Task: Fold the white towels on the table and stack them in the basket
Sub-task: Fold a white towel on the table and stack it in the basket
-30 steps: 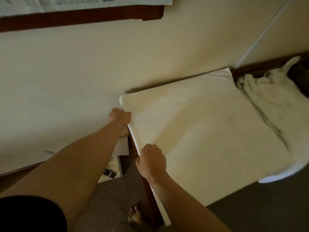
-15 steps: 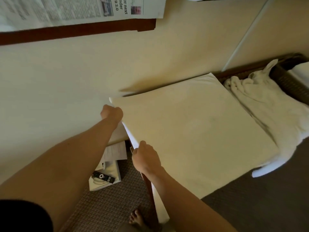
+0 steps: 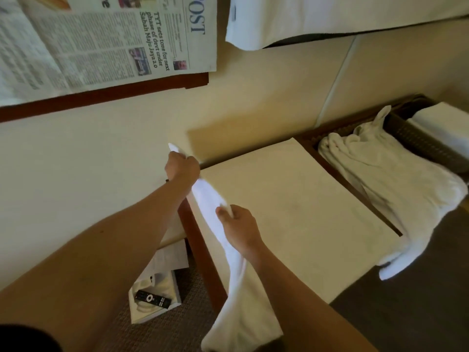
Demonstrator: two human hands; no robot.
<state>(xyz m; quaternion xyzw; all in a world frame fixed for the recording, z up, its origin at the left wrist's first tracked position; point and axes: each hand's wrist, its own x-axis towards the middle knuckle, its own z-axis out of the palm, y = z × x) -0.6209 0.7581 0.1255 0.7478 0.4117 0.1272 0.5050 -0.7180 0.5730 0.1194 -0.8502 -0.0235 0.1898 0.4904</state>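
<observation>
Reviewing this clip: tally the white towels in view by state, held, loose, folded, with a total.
Held in both hands, spread over the table: 1
Loose and crumpled beside the basket: 1
Folded in the basket: 1
Total: 3 towels

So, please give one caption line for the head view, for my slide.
Both hands, left and right, lift the edge of a white towel spread on the table, basket nearby.

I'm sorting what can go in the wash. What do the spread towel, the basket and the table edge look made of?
Spread towel: soft matte white cloth, likely cotton terry; it drapes limply from both hands. Basket: dark brown woven wicker or rattan-look material, shown by its ribbed weave. Table edge: reddish-brown wood or veneer with a smooth finish.
</observation>
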